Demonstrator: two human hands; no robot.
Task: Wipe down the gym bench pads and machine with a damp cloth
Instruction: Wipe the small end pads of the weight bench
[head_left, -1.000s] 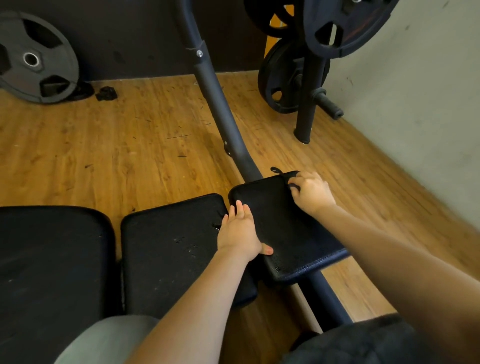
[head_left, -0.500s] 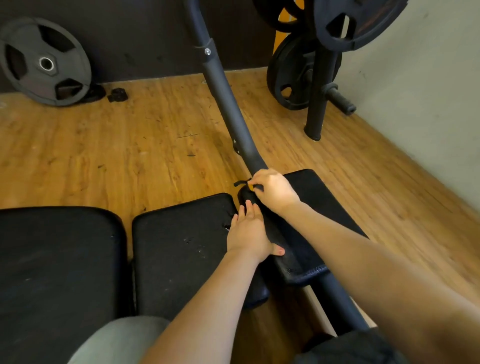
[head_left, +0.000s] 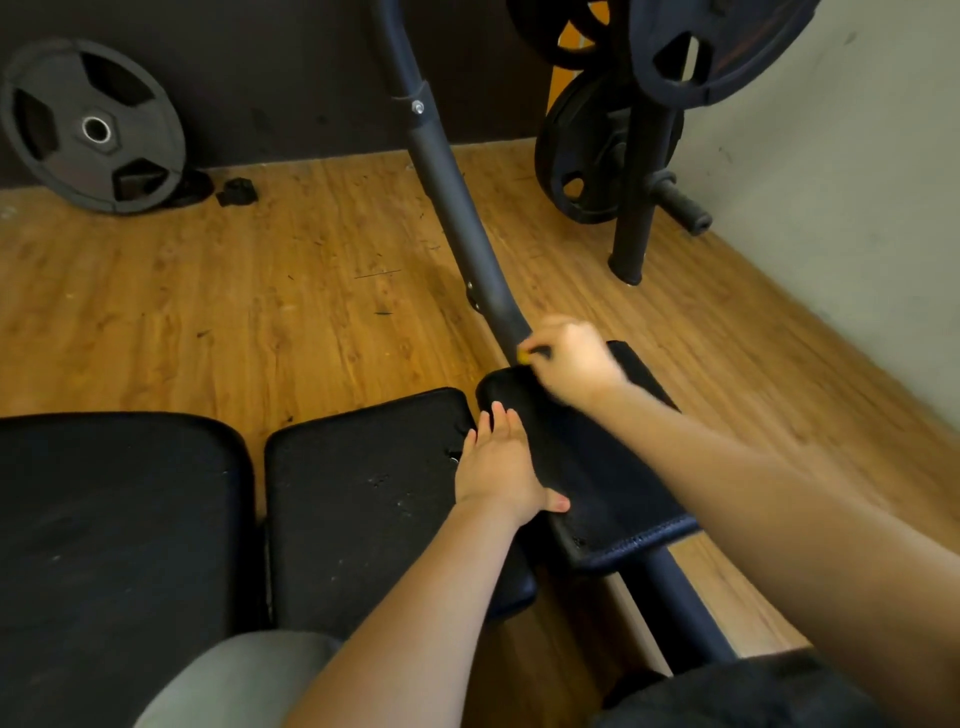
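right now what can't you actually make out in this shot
- Right hand: motion-blurred in the head view; its grip and the small yellow bit at its fingertips stay unclear.
- Cloth: none identifiable; the dark cover on the small angled pad may or may not be it.
- Left hand: palm hidden against the pad.
- Upper weight plate: cut by the top edge.

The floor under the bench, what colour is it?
Warm orange-brown wood grain floor, seen in the head view.

A single head-worn view is given, aimed forward and down from close above the bench pads (head_left: 363, 499), toward the wooden floor (head_left: 260, 291) and far wall.
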